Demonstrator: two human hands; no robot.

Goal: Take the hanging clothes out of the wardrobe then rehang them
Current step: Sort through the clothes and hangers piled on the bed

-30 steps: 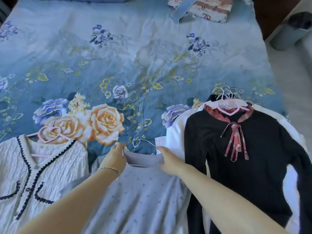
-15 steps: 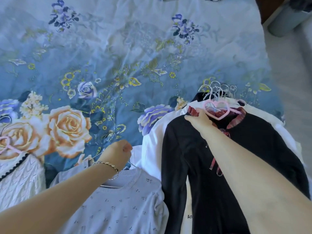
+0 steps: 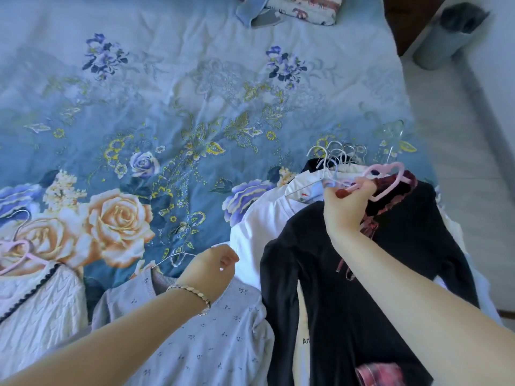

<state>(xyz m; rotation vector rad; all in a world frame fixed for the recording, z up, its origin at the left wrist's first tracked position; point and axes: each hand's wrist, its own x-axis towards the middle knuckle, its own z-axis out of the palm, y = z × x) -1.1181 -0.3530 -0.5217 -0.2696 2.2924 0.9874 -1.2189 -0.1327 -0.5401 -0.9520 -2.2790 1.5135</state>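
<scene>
A black sweater [image 3: 328, 280] with a red frilled collar lies on top of a pile of clothes at the right of the bed. My right hand [image 3: 348, 207] grips its pink heart-shaped hanger [image 3: 387, 176] and lifts the collar end. Under it lies a white garment [image 3: 259, 229] with several pale hanger hooks [image 3: 337, 154] bunched at the top. A light grey-blue sweater [image 3: 195, 338] on a thin wire hanger [image 3: 178, 254] lies in the middle; my left hand [image 3: 211, 268] is loosely curled above its neckline.
A white cable-knit cardigan [image 3: 33, 307] on a pink hanger [image 3: 16, 254] lies at the left. The blue floral bedspread [image 3: 195, 107] stretches beyond. Folded cloth [image 3: 292, 9] sits at the far edge. A grey bin [image 3: 446, 32] stands on the floor to the right.
My right hand left the grey-blue sweater's neckline, went to the black sweater and took hold of its pink hanger, raising it. My left hand stayed near the wire hanger.
</scene>
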